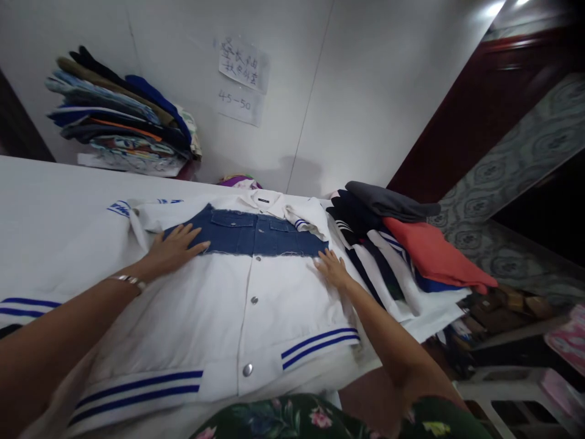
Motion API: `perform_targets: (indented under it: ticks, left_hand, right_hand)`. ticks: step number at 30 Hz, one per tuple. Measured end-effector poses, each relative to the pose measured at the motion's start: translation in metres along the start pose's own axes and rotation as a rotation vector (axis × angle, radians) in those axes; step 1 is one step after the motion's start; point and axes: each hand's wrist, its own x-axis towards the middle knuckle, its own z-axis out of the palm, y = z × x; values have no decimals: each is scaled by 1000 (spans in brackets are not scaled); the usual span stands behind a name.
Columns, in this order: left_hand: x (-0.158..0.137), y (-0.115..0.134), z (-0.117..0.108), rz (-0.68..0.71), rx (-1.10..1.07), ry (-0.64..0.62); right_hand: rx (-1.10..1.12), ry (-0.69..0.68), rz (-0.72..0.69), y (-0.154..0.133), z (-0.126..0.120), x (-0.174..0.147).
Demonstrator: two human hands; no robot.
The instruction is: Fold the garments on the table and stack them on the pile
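Observation:
A white button-up jacket [210, 311] lies spread face up before me, its collar pointing away. Across its chest runs a blue denim panel [256, 235], and blue stripes edge its hem. My left hand [176, 247] rests flat with fingers spread on the jacket's left side, at the panel's edge. On the opposite side, my right hand [333, 268] lies open at the jacket's edge, just below the panel. One sleeve with blue lettering [121, 208] extends to the left; the right sleeve [311, 218] appears folded in over the shoulder.
A tall stack of folded clothes [123, 116] stands at the back left of the white table [27, 201]. More garments, including a coral one [434, 253], are piled at the right. Handwritten paper signs [242, 73] hang on the wall. A purple item [240, 182] sits behind the collar.

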Motion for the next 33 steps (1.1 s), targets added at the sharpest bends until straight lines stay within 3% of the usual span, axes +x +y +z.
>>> perform_targets:
  ticks: [3,7,13,17,20,23,25,27,30,33]
  left_hand:
    - [-36,6,5,25,86,-65]
    - [-88,9,31,121,144,-102]
    - [-101,16,31,52,144,-193]
    - [-118,20,26,64,97,-77]
    - [-140,22,30,97,55,-37]
    - [-148,23,31,50,48,-117]
    - [-146,24,29,8,29,-163]
    - [-145,28,25,-2,-8,-126]
    - [-150,39,23,64,-43,-31]
    - [-161,50,30,104,-39,-73]
  right_hand:
    - [1,66,-37,23,17,-61]
    - [-7,77,5,50,47,-120]
    - [55,83,70,57,48,-137]
    - [60,168,71,51,52,-154]
    - [40,84,56,54,63,-167]
    - [50,20,83,60,63,-165]
    - [44,66,67,60,53,-155]
    - [25,133,15,54,37,-139]
    - [20,209,-92,30,12,-104]
    - [28,269,-229,-6,-7,-58]
